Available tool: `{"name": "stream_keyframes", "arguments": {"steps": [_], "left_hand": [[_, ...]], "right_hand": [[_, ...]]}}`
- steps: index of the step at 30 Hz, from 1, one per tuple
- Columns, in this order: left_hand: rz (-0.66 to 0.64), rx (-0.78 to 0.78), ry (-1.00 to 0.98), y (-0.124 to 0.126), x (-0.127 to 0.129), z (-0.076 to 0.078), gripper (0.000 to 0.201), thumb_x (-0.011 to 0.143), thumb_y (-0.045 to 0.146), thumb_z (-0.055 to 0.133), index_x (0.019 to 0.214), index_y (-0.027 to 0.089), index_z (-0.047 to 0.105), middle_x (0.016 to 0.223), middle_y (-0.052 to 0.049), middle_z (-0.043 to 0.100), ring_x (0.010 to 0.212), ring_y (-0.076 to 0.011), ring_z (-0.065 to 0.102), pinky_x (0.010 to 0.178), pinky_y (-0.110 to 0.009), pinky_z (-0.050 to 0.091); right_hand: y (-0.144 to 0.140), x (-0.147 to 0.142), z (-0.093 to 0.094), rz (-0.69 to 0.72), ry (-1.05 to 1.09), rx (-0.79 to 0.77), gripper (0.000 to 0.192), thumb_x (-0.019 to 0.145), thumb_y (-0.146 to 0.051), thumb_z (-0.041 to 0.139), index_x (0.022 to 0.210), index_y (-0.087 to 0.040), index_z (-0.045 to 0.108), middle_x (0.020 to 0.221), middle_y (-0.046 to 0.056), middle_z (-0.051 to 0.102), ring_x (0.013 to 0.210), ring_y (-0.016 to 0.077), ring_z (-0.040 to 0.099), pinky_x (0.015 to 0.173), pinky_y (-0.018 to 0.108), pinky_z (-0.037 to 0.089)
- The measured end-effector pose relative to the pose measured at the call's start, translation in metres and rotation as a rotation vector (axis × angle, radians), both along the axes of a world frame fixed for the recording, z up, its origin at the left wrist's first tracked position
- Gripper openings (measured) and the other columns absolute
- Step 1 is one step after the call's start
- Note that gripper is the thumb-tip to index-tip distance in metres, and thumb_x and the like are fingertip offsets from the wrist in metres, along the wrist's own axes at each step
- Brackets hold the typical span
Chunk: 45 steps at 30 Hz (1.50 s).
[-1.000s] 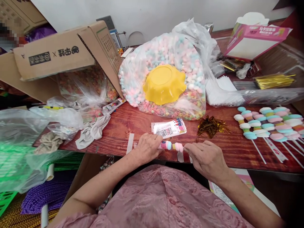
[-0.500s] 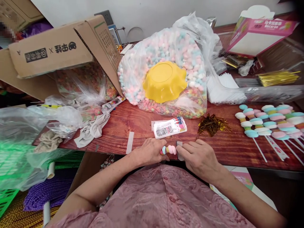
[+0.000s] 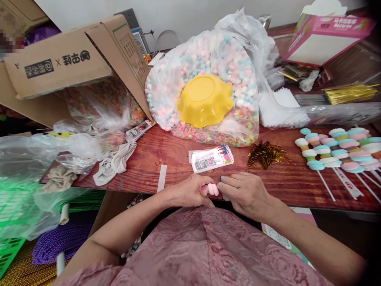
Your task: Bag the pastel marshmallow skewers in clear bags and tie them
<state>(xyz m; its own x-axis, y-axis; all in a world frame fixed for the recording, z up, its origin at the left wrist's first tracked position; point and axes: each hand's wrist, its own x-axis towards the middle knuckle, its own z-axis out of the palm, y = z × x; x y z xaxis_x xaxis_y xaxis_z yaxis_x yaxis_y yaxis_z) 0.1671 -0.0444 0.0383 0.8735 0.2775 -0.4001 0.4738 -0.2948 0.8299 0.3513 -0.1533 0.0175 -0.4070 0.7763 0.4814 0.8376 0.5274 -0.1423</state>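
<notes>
At the table's front edge, my left hand (image 3: 195, 191) is closed around a short row of marshmallow candies (image 3: 212, 189). Pink pieces show at its right end, with a bit of yellow and darker pink by the thumb; the rest is hidden in the palm. My right hand (image 3: 244, 193) is close against that right end, fingers curled and pinched together. What its fingertips grip, if anything, is too small to make out. Just beyond my hands lies a small stack of printed labels (image 3: 212, 159). A pile of gold twist ties (image 3: 266, 154) is to its right.
Finished marshmallow skewers (image 3: 339, 153) lie at the right. Behind the labels, a yellow scalloped bowl (image 3: 205, 99) rests upside down on a big bag of marshmallows (image 3: 160, 95). A cardboard box (image 3: 68, 67) and crumpled cloths (image 3: 116, 163) are at the left, white sticks (image 3: 281, 109) at the back right.
My right hand has shifted slightly left and its fingers are more bunched at the candy's end. Less of the candy row shows outside my left hand; the blue piece is now hidden.
</notes>
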Motion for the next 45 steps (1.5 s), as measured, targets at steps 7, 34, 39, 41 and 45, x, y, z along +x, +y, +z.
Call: {"name": "stream_keyframes", "arguments": {"steps": [7, 34, 39, 41, 45], "left_hand": [[-0.031, 0.255, -0.078, 0.010, -0.006, 0.003, 0.062, 0.065, 0.039, 0.081, 0.119, 0.019, 0.058, 0.109, -0.008, 0.066, 0.098, -0.0258, 0.061, 0.080, -0.033, 0.045], [0.102, -0.178, -0.295, 0.003, 0.007, -0.013, 0.024, 0.071, 0.030, 0.076, 0.088, 0.015, 0.066, 0.082, 0.002, 0.061, 0.081, -0.0138, 0.055, 0.076, -0.025, 0.044], [0.265, -0.532, -0.234, 0.026, -0.003, 0.002, 0.054, 0.074, 0.049, 0.074, 0.116, 0.017, 0.063, 0.074, 0.001, 0.060, 0.055, -0.0070, 0.051, 0.051, -0.018, 0.039], [0.269, -0.623, -0.199, 0.032, -0.007, 0.003, 0.050, 0.076, 0.052, 0.071, 0.108, 0.013, 0.067, 0.069, -0.001, 0.061, 0.048, -0.0056, 0.049, 0.044, -0.017, 0.037], [0.361, -0.716, -0.224, 0.024, -0.002, -0.005, 0.040, 0.069, 0.047, 0.078, 0.073, 0.008, 0.068, 0.061, -0.004, 0.062, 0.044, -0.0069, 0.052, 0.040, -0.017, 0.038]], "right_hand": [[0.005, 0.003, 0.005, -0.068, 0.047, -0.133, 0.023, 0.084, -0.006, 0.043, 0.074, -0.018, 0.060, 0.064, -0.001, 0.059, 0.058, 0.0125, 0.046, 0.059, 0.030, 0.025], [0.027, -0.005, 0.011, 0.007, 0.102, -0.071, 0.020, 0.079, -0.006, 0.042, 0.075, -0.017, 0.057, 0.066, 0.002, 0.056, 0.058, 0.0139, 0.047, 0.056, 0.028, 0.030], [0.034, 0.025, 0.031, 0.081, 0.134, -0.100, 0.023, 0.084, -0.006, 0.041, 0.083, -0.017, 0.061, 0.070, 0.001, 0.060, 0.062, 0.0125, 0.051, 0.058, 0.025, 0.032], [0.034, 0.032, 0.039, 0.080, 0.142, -0.073, 0.022, 0.084, -0.006, 0.042, 0.083, -0.017, 0.061, 0.070, 0.002, 0.060, 0.064, 0.0127, 0.052, 0.060, 0.026, 0.033], [0.041, 0.030, 0.046, 0.081, 0.074, -0.041, 0.024, 0.080, -0.005, 0.042, 0.075, -0.018, 0.061, 0.064, 0.001, 0.056, 0.059, 0.0133, 0.048, 0.057, 0.027, 0.032]]}}
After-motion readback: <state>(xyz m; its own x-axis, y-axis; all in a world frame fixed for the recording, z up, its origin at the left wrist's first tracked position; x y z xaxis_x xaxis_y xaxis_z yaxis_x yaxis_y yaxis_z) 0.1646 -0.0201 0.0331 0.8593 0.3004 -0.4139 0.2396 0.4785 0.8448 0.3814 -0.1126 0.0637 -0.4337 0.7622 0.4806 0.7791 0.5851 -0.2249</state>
